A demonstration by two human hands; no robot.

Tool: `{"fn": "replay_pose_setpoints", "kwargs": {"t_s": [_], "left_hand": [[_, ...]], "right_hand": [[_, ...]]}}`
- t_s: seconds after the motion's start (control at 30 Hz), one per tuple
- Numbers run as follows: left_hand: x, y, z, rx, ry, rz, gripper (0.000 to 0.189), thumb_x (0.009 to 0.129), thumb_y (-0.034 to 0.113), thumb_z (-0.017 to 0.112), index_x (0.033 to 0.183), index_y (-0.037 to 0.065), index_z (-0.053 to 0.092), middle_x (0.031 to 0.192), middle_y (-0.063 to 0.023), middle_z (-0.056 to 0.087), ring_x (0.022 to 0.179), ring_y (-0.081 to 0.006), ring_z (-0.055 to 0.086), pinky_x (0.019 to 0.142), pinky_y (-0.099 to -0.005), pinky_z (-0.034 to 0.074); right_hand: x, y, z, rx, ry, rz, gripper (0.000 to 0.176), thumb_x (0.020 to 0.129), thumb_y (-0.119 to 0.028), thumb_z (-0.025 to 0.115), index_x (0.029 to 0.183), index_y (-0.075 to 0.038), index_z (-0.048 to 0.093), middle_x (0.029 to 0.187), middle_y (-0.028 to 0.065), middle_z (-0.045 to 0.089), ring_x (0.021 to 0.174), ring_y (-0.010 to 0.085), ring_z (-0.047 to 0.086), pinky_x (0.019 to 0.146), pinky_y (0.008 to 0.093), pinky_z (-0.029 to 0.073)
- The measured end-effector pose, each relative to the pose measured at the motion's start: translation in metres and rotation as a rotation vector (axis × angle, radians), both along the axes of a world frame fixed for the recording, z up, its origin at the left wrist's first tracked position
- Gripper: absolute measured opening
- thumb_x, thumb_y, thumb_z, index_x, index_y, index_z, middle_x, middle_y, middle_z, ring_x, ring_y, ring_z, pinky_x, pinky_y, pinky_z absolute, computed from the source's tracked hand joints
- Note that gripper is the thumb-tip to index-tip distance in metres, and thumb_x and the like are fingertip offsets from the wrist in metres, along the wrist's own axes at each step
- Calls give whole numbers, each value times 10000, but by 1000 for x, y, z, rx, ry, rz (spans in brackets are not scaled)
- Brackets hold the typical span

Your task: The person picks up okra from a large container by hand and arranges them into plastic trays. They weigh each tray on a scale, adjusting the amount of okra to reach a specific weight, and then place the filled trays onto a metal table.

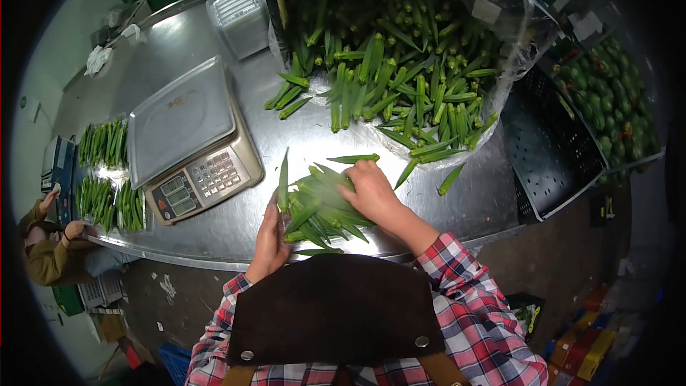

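Left hand (pixel 268 234) stands edge-on against the left side of the okra bundle (pixel 321 207); how far its fingers close cannot be told. Right hand (pixel 371 189) lies on top, fingers curled over the pods. The bundle rests on the steel table (pixel 314 136) near its front edge. Beyond are the scale (pixel 189 136) and the bagged okra heap (pixel 407 57).

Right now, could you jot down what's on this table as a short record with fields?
Surface: steel table
Left hand: against the okra bunch, on its left side
Right hand: on top of that bunch
Behind: open plastic bag spilling okra
Left: weighing scale, packed okra trays beyond
Right: black crate
Others: a person at far left
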State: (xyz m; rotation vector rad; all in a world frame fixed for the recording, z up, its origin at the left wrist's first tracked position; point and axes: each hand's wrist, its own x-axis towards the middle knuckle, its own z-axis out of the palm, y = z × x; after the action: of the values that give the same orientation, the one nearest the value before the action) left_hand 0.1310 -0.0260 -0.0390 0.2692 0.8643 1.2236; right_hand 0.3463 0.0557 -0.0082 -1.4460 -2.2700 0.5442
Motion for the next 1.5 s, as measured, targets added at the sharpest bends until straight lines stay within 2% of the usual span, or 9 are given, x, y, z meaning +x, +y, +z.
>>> {"fn": "replay_pose_setpoints", "kwargs": {"t_s": [0.2,0.23,0.27,0.47,0.67,0.8,1.0,1.23,1.5], "left_hand": [[-8,2,0,103,31,-12,506,970,315,333,1398,71,218,1371,-103,349,1221,-218,396,1014,-353,358],[-10,3,-1,115,34,-14,509,969,320,338,1395,65,226,1373,-103,347,1222,-218,396,1015,-353,357],[-11,4,0,116,37,-41,515,966,325,347,1392,60,233,1374,-104,346,1223,-217,394,1017,-351,355],[1,12,16,93,89,-236,545,951,351,391,1383,45,263,1368,-106,355,1217,-210,400,1007,-345,362],[-18,13,13,60,67,-203,525,956,357,375,1395,97,251,1321,-131,399,1162,-207,454,963,-363,410],[-33,21,16,89,28,-4,512,961,352,360,1401,122,236,1306,-144,408,1159,-215,459,964,-386,412],[-83,53,43,157,82,283,493,958,335,377,1385,116,266,1336,-77,390,1208,-210,411,997,-374,371],[-233,109,51,292,402,509,497,926,264,485,1348,56,327,1270,-94,463,1161,-192,446,933,-316,397],[-333,136,22,176,1243,459,475,846,160,574,1266,-14,436,1176,-166,528,1031,-241,531,881,-312,411]], "right_hand": [[25,27,11,-176,427,-253,221,704,-182,697,841,-18,638,810,115,610,754,237,586,721,343,466],[41,32,26,-163,201,-294,248,692,-166,701,879,-19,631,890,135,607,847,267,575,766,364,457],[47,31,47,38,-151,-228,344,717,-126,664,1042,-40,594,1075,162,566,1029,306,519,869,389,425],[-3,42,55,105,124,419,482,784,-40,542,1254,-103,461,1280,159,444,1203,332,400,1027,395,312],[-25,55,51,169,106,471,163,750,-142,641,892,-62,626,815,80,547,863,277,497,762,381,405],[-29,53,71,215,155,370,213,734,-154,678,911,-49,623,799,73,540,842,267,498,770,361,414],[-55,44,80,331,315,180,325,749,-123,668,1050,-28,588,1210,145,489,1116,318,448,941,384,366],[-48,38,50,138,388,-43,184,809,-116,598,957,-11,626,1060,146,575,993,301,543,876,343,417],[-67,18,18,44,383,-69,140,838,-73,572,925,21,629,988,124,592,894,229,580,771,288,457]]}}
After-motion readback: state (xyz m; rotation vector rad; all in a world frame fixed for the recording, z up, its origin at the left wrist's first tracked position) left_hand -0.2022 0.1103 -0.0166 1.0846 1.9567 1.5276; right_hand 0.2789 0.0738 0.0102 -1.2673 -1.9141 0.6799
